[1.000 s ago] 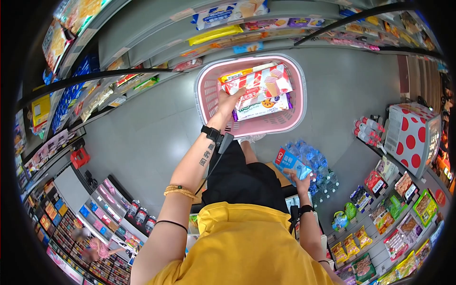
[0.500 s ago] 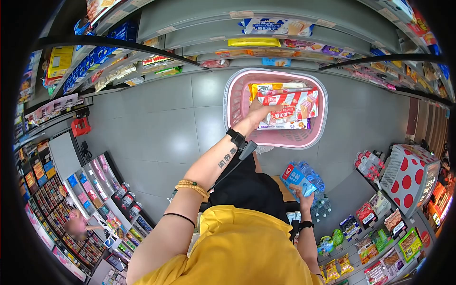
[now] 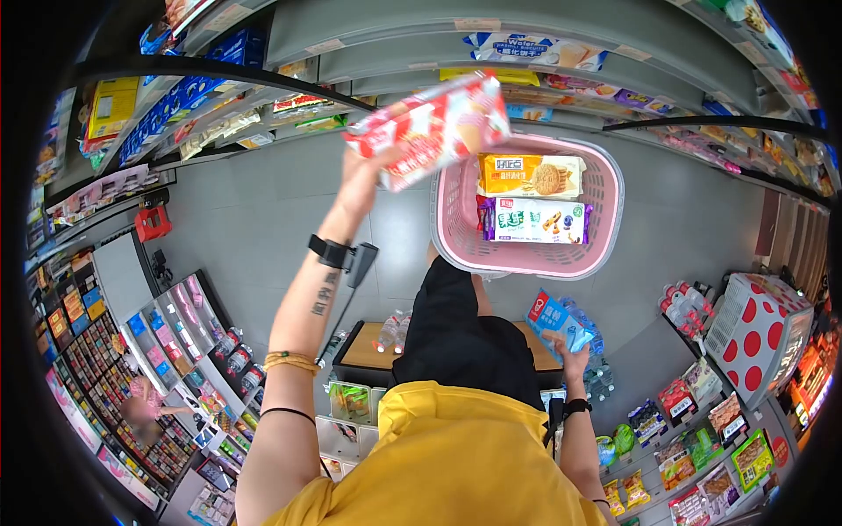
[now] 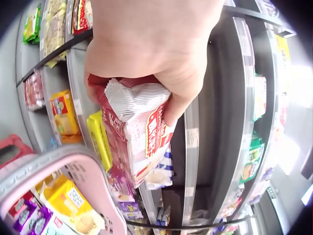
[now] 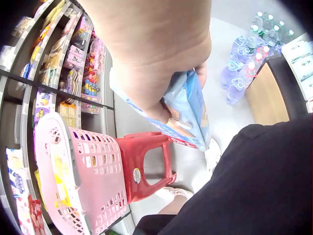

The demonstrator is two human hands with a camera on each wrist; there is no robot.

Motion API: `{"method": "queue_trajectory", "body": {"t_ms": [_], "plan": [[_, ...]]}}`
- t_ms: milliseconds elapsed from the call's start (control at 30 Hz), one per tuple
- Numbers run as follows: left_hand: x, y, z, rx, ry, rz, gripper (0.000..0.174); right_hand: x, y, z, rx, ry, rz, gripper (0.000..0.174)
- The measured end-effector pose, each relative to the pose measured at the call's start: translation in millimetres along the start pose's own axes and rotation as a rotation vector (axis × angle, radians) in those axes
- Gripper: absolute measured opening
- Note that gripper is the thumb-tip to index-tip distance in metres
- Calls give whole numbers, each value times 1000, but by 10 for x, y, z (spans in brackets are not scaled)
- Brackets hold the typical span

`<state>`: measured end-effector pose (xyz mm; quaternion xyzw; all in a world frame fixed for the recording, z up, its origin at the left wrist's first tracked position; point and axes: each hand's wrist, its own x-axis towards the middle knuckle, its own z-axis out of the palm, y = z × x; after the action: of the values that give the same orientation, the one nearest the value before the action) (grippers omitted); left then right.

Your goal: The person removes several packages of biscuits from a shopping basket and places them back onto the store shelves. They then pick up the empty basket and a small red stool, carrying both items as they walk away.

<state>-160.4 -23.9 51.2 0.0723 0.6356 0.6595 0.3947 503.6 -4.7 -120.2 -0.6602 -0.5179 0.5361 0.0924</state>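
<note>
Grip report: my left hand clutches a red-and-white wafer pack held above and left of the pink basket, clear of its rim; my right hand clasps a blue packet nearer me than the basket.

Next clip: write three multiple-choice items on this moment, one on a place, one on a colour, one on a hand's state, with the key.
1. Where is the red-and-white packet?
A) held up in the left hand, above the pink basket
B) flat on the floor
C) tucked under an arm

2. What colour is the other packet, in the right hand?
A) green
B) black
C) blue

3. What is the right hand's state?
A) open and empty
B) grip closed on its packet
C) a fist holding nothing

Key:
1 A, the head view shows it up above the basket.
2 C, it shows blue in the head and right wrist views.
3 B, its fingers curl round the packet.
</note>
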Motion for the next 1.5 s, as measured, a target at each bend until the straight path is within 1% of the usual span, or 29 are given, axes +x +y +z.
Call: {"method": "queue_trajectory", "body": {"t_ms": [67,100,133,200,233,333,367,433,533,567,633,733,867,900,1000,1033,1133,1167,1267,1300,1367,1400,1500], "plan": [[184,102,-206,1,90,75,46,-1,-13,41,-25,-2,-10,53],[303,86,-347,32,134,100,44,-14,-124,86,-44,2,-21,54],[365,167,-387,-9,122,125,43,-39,-212,107,-63,5,-32,55],[510,257,-512,1,96,77,44,-59,-344,129,-69,0,38,57],[532,315,-465,-14,95,105,40,-64,-375,152,-71,-3,73,58],[728,351,-569,-64,51,40,43,-83,-400,160,-5,-18,64,56],[776,373,-581,-120,79,-11,37,-83,-403,158,23,-24,113,57],[901,406,-648,-137,69,-51,37,-95,-506,167,80,-36,212,60],[1117,427,-767,-122,28,-78,37,-62,-432,170,-24,-5,128,55],[1197,428,-811,-111,10,-81,37,-64,-410,172,-1,-15,137,54],[1333,419,-900,-110,-28,-88,36,-109,-628,215,41,-34,157,54],[1454,384,-924,-111,-26,-52,35,-135,-724,274,55,-29,151,55],[1616,401,-989,-65,-46,-70,38,-174,-750,300,-54,-21,175,59],[1662,405,-1030,-78,-52,-107,39,-187,-728,297,-60,-24,178,59],[1766,390,-1074,21,-51,-74,38,-168,-556,319,-36,3,120,58],[1793,393,-1060,41,-53,-15,35,-157,-475,311,-20,20,92,56],[1872,442,-1098,85,-60,38,31,-137,-323,248,44,-11,79,55],[1943,439,-1175,88,-57,21,24,-130,-289,236,29,-13,86,55],[2220,301,-1472,35,62,14,17,-145,-223,197,-28,-3,86,55],[2087,412,-1274,50,119,93,15,-159,-259,204,-52,9,74,54],[2285,296,-1509,118,86,141,19,-177,-338,229,-85,23,67,54],[2296,310,-1510,152,69,164,21,-194,-386,239,-94,26,73,54],[2240,317,-1466,444,31,86,28,-209,-324,245,-68,28,91,55]]}}
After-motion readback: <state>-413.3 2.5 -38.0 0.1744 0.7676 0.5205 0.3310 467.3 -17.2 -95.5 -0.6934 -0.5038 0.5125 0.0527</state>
